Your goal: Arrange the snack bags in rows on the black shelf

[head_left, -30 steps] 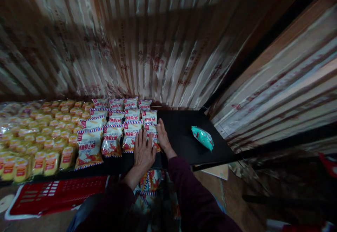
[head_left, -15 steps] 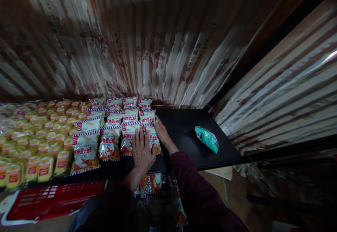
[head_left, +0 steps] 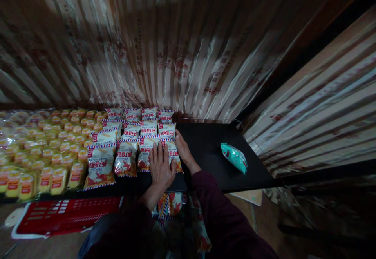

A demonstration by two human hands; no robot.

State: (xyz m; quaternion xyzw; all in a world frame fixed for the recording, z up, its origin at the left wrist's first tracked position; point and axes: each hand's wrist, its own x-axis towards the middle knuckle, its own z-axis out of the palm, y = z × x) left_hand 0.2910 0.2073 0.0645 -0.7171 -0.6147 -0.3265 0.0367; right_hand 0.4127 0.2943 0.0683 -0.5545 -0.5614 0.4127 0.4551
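Note:
Rows of white snack bags with red lettering and striped edges stand on a black shelf. My left hand lies with its fingers stretched over the front of two bags at the right end of the front row. Against the right side of that row rests my right hand, its fingers extended and partly hidden behind the bags. Neither hand is wrapped round a bag. A teal bag lies alone on the shelf to the right of my right hand.
Many yellow wrapped cakes fill the shelf's left part. Below it is a red basket with a white rim. More snack bags sit below, between my arms. Striped plastic sheeting hangs behind and at the right.
The whole view has shifted slightly, so the shelf and bags appear a little further right. My hands keep nearly the same place on the bags.

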